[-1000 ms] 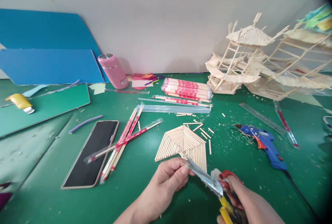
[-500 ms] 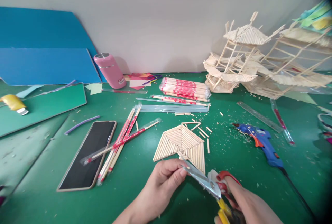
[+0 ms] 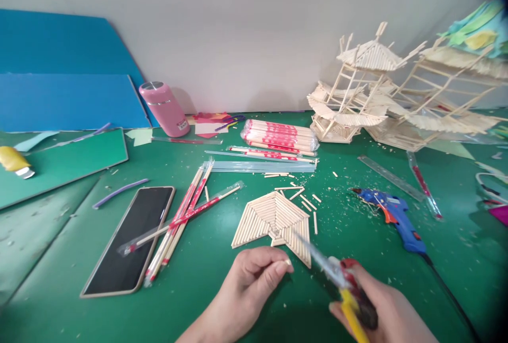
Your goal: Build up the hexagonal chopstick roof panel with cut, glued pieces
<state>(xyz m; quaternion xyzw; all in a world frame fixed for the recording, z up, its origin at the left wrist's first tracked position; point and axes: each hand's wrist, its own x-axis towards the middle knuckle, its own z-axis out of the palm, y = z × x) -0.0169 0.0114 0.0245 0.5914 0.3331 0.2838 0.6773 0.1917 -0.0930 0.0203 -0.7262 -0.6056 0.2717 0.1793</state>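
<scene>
My right hand [image 3: 381, 314] grips red and yellow handled scissors [image 3: 337, 277] at the bottom right, blades blurred and pointing up-left toward a flat fan-shaped panel of glued wooden sticks [image 3: 273, 218] on the green table [image 3: 222, 300]. My left hand [image 3: 254, 282] is low in the middle, fingers pinched together near the panel's near edge; whether a small stick piece sits between the fingertips I cannot make out.
A blue glue gun [image 3: 391, 216] lies right of the panel. A phone [image 3: 130, 240] and wrapped chopsticks [image 3: 182, 216] lie to the left. A chopstick pack [image 3: 280, 136], pink bottle [image 3: 162, 108], blue boards [image 3: 67, 94] and stick pavilion models [image 3: 397, 99] stand at the back. A ruler [image 3: 391, 178] lies by the models.
The scissors have pulled away to the right from my left fingertips, where the blades were before. The view has shifted slightly, so things sit further left.
</scene>
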